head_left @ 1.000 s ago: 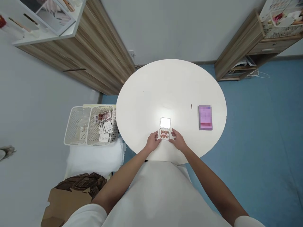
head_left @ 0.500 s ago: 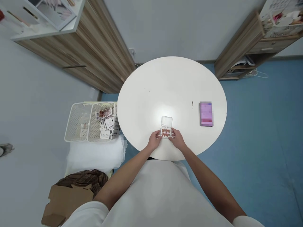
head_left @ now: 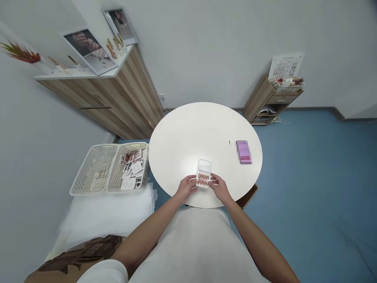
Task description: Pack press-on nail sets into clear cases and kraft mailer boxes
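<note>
A small clear plastic case (head_left: 204, 165) lies near the table's front edge, its lid folded back away from me. Two rows of brownish-orange press-on nails (head_left: 203, 179) fill its lower half. My left hand (head_left: 186, 188) grips the case's left edge, fingertips on its side. On the opposite edge, my right hand (head_left: 220, 188) pinches the case between thumb and fingers. Parts of the fingers behind the case's sides are hidden.
The oval white table (head_left: 173, 145) carries a blurred purple box (head_left: 244, 152) on the right and a small dark speck. At left stand two white mesh baskets (head_left: 88, 190), one full of cards and nail packs. Cabinets (head_left: 135, 94) stand behind.
My view has tilted up, showing more of the wall and cabinet tops. The open case is now turned slightly, with both hands still at its sides.
</note>
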### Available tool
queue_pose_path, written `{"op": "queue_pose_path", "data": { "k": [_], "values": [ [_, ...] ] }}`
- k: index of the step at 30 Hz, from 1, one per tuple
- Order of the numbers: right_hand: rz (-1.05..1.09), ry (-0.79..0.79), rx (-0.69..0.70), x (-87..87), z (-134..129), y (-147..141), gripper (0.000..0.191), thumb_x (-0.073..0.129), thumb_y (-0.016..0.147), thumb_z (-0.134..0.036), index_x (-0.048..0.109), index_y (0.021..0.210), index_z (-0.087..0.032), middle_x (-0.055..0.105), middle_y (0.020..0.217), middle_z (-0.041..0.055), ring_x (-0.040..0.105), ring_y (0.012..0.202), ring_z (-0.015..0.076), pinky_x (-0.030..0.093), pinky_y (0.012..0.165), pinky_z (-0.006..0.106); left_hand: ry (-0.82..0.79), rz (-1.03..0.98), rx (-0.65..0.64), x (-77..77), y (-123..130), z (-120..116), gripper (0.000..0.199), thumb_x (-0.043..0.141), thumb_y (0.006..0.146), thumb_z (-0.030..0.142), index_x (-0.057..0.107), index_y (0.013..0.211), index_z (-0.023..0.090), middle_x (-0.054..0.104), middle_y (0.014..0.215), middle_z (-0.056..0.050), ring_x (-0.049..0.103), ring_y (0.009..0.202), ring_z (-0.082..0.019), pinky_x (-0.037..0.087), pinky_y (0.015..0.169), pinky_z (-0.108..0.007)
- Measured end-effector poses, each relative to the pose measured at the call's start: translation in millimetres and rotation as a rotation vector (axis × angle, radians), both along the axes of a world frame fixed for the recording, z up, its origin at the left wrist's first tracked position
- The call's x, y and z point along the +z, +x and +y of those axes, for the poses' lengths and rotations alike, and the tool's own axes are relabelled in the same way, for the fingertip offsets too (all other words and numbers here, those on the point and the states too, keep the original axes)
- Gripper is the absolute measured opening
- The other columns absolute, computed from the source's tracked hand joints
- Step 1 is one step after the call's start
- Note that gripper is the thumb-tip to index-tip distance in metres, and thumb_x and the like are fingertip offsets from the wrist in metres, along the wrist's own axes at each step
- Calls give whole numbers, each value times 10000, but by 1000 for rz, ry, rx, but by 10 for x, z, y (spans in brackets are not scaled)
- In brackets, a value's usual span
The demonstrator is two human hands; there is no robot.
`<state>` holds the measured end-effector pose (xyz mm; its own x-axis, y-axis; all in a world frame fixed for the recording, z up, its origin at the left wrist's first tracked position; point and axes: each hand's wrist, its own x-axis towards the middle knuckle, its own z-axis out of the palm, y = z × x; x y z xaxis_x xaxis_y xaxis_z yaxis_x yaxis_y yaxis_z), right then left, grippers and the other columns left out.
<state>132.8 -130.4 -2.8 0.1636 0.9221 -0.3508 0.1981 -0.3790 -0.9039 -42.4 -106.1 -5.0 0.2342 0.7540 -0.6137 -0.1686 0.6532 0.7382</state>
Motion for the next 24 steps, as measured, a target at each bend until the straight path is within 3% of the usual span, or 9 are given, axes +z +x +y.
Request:
{"op": "queue_pose_path", "data": {
  "k": [8,13,17,24],
  "values": [
    [273,-63,-114,244,-15,-74,400,463,779,-452,542,1080,-200,580,1092,87,607,851,169,497,733,314,-31,-251,-30,126,-213,-117,330,679,667,283,530,949,198,624,898,-44,600,748,-100,485,708,-264],
    [522,-82,-132,401,-7,-133,316,585,715,-415,587,972,-232,648,986,55,625,778,163,493,711,301,-36,-328,-80,203,-291,-188,356,718,630,251,551,939,194,626,862,-32,594,730,-95,471,718,-261],
    [565,-59,-145,459,-32,-196,387,639,676,-349,539,1042,-274,652,1002,32,620,768,152,483,699,297,-57,-381,-80,241,-359,-245,342,716,635,238,557,933,188,625,878,-46,597,747,-108,469,734,-277],
    [572,26,-118,474,-98,-304,385,646,652,-390,551,1008,-278,634,1052,40,604,796,163,483,666,308,-69,-401,-83,250,-463,-307,308,709,643,230,565,911,183,632,885,-47,608,754,-116,467,756,-294]
  ]
}}
